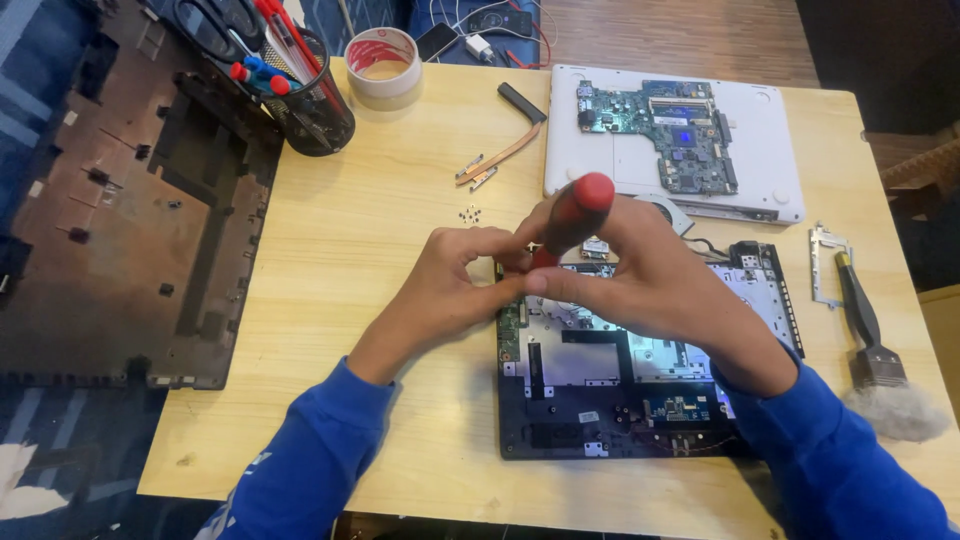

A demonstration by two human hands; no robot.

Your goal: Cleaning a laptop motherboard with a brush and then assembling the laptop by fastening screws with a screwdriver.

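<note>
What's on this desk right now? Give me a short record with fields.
Setting: wooden table
Right hand: holds a red-handled screwdriver, tip down at the open laptop base
Left hand: fingertips meet at the screwdriver's tip
Behind: green circuit board on a white laptop shell
Loose parts: small screws, copper heat pipe
Right edge: brush
Back left: mesh tool cup, tape roll

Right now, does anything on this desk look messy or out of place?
Yes. A grey clump of dust lies beside the flat brush at the wooden table's right edge, and a few tiny loose screws sit scattered above the left hand.
</note>
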